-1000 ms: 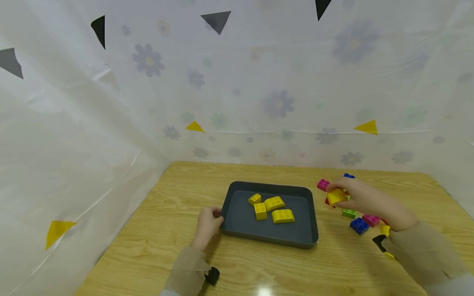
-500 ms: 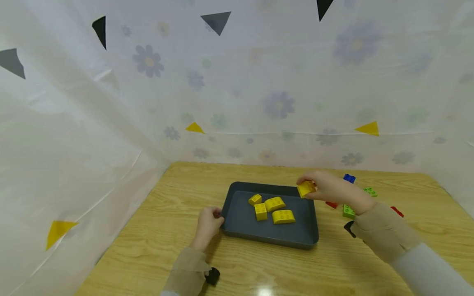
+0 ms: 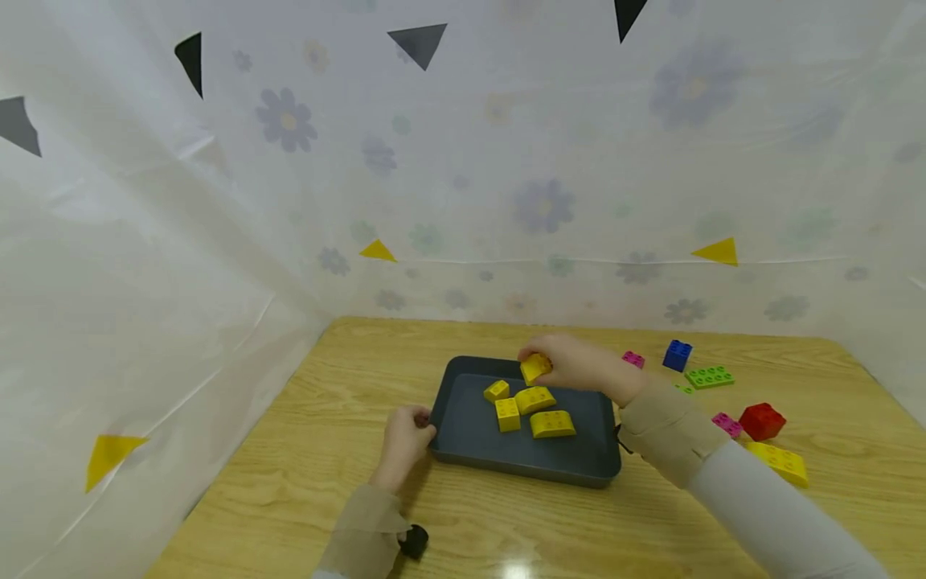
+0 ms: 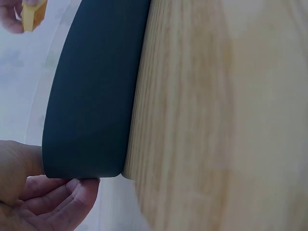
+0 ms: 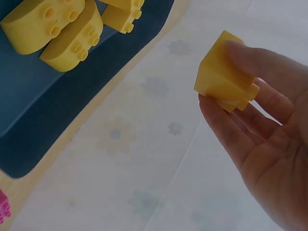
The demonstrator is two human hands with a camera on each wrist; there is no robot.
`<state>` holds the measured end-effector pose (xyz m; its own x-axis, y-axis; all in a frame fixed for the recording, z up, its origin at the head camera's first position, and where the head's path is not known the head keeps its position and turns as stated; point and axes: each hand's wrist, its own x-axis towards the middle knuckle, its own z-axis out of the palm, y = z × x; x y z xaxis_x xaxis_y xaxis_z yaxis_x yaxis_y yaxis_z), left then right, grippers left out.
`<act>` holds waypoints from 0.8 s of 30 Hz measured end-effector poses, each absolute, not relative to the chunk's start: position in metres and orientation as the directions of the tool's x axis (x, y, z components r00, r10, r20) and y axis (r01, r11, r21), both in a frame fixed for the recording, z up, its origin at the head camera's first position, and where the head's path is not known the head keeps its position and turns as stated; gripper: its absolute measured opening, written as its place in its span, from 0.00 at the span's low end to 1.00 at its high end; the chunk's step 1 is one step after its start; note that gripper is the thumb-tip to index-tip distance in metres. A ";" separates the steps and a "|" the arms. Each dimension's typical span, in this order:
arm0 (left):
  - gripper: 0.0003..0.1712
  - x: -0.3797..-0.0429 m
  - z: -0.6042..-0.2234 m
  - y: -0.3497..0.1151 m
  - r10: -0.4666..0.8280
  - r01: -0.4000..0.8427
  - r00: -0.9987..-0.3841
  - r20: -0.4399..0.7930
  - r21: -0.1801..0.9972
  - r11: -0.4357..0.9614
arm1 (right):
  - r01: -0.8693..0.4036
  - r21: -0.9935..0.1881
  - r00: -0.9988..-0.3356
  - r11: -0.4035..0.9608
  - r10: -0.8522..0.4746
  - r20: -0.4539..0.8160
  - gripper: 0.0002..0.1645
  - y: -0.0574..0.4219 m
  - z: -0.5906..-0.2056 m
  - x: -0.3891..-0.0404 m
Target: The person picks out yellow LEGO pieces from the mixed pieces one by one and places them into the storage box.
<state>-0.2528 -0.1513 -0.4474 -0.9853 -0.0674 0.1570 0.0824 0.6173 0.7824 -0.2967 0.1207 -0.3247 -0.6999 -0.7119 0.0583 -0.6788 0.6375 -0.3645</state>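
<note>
My right hand (image 3: 579, 366) pinches a yellow building block (image 3: 536, 368) between thumb and fingers, above the back rim of a dark grey tray (image 3: 499, 460). In the right wrist view this block (image 5: 224, 72) has a slanted face, with its studs towards the palm. Several yellow blocks lie in the tray, among them a rounded one (image 3: 553, 424), a square one (image 3: 508, 414) and a small sloped one (image 3: 497, 391). My left hand (image 3: 403, 441) holds the tray's left side; in the left wrist view its fingers (image 4: 72, 204) curl against the tray wall (image 4: 91, 106).
Right of the tray lie loose blocks: a blue one (image 3: 677, 355), a flat green one (image 3: 710, 377), a red one (image 3: 762, 421), a pink one (image 3: 727, 425) and a long yellow one (image 3: 778, 463). The wooden table (image 3: 289, 482) meets a flowered curtain (image 3: 463, 201) behind.
My right hand has carried the yellow block left from the loose blocks to over the tray's back part. More of the loose blocks now show. My left hand has stayed at the tray.
</note>
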 end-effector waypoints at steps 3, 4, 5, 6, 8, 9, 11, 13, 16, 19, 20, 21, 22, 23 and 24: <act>0.10 -0.253 -0.447 -0.151 -0.065 0.086 -0.985 0.160 0.781 0.618 | -0.673 -0.368 -0.701 0.642 -0.712 0.039 0.21 0.106 -0.327 -0.299; 0.10 -0.253 -0.447 -0.151 -0.064 0.086 -0.985 0.159 0.784 0.615 | -0.671 -0.373 -0.700 0.641 -0.714 0.032 0.21 0.101 -0.327 -0.300; 0.10 -0.253 -0.446 -0.151 -0.063 0.087 -0.985 0.158 0.786 0.612 | -0.668 -0.379 -0.699 0.640 -0.715 0.022 0.21 0.096 -0.328 -0.301; 0.10 -0.253 -0.446 -0.151 -0.060 0.088 -0.986 0.157 0.789 0.608 | -0.667 -0.381 -0.697 0.640 -0.717 0.015 0.21 0.092 -0.329 -0.301; 0.10 -0.252 -0.446 -0.150 -0.058 0.091 -0.986 0.157 0.792 0.603 | -0.675 -0.380 -0.687 0.633 -0.727 0.009 0.21 0.083 -0.331 -0.302; 0.10 -0.252 -0.446 -0.150 -0.059 0.090 -0.986 0.157 0.794 0.601 | -0.678 -0.378 -0.683 0.631 -0.730 0.006 0.21 0.079 -0.332 -0.302; 0.10 -0.252 -0.446 -0.150 -0.057 0.096 -0.985 0.164 0.790 0.605 | -0.681 -0.373 -0.680 0.630 -0.733 0.003 0.21 0.071 -0.335 -0.302; 0.09 -0.251 -0.446 -0.150 -0.060 0.098 -0.984 0.169 0.785 0.612 | -0.694 -0.357 -0.672 0.625 -0.741 0.008 0.21 0.064 -0.338 -0.303; 0.09 -0.251 -0.447 -0.151 -0.059 0.102 -0.983 0.176 0.778 0.620 | -0.703 -0.351 -0.662 0.618 -0.749 0.007 0.20 0.055 -0.344 -0.305; 0.10 -0.251 -0.448 -0.152 -0.052 0.110 -0.982 0.183 0.770 0.628 | -0.701 -0.355 -0.660 0.618 -0.751 -0.003 0.19 0.046 -0.348 -0.307; 0.09 -0.251 -0.448 -0.152 -0.050 0.112 -0.982 0.183 0.770 0.629 | -0.699 -0.353 -0.662 0.622 -0.750 -0.008 0.19 0.043 -0.350 -0.308; 0.09 -0.252 -0.448 -0.152 -0.048 0.112 -0.982 0.182 0.770 0.628 | -0.694 -0.351 -0.666 0.628 -0.746 -0.016 0.19 0.041 -0.351 -0.309; 0.09 -0.252 -0.448 -0.152 -0.048 0.110 -0.982 0.180 0.771 0.628 | -0.690 -0.349 -0.670 0.635 -0.742 -0.024 0.19 0.038 -0.353 -0.310; 0.09 -0.252 -0.448 -0.152 -0.049 0.108 -0.983 0.178 0.771 0.627 | -0.686 -0.345 -0.673 0.640 -0.739 -0.033 0.19 0.035 -0.355 -0.311; 0.09 -0.252 -0.448 -0.152 -0.050 0.108 -0.983 0.177 0.772 0.626 | -0.682 -0.343 -0.676 0.646 -0.736 -0.042 0.19 0.032 -0.357 -0.312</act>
<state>-0.2518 -0.1516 -0.4479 -0.9829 -0.0498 0.1772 0.1075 0.6259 0.7724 -0.3124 0.0325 -0.3566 -0.6759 -0.7357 -0.0424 -0.6817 0.6461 -0.3433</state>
